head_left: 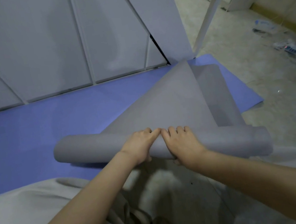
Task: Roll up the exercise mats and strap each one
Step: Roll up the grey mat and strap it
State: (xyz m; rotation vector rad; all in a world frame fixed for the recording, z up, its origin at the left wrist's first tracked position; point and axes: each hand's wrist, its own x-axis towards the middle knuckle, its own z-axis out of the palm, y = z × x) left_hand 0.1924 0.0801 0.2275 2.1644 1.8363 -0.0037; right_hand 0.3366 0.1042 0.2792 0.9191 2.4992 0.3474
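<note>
1. Rolling step in hand: the soft grey foam exercise mat (pixel 91 150), part-rolled, lies atop the flat blue foam mat (pixel 29 126).
2. The left grip (pixel 141 146) and right grip (pixel 183 143), side by side, curl round its roll.
3. Next, likely: roll onward, keeping the edges even.

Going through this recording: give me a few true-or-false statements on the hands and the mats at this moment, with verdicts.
1. The left hand and the right hand grip the rolled part of the grey mat side by side. True.
2. The grey mat is completely rolled up. False: a long stretch lies unrolled beyond the hands, and its far end curls upward.
3. A blue mat lies flat under the grey mat. True.
4. A strap is fastened round the roll. False: no strap shows on it.
</note>
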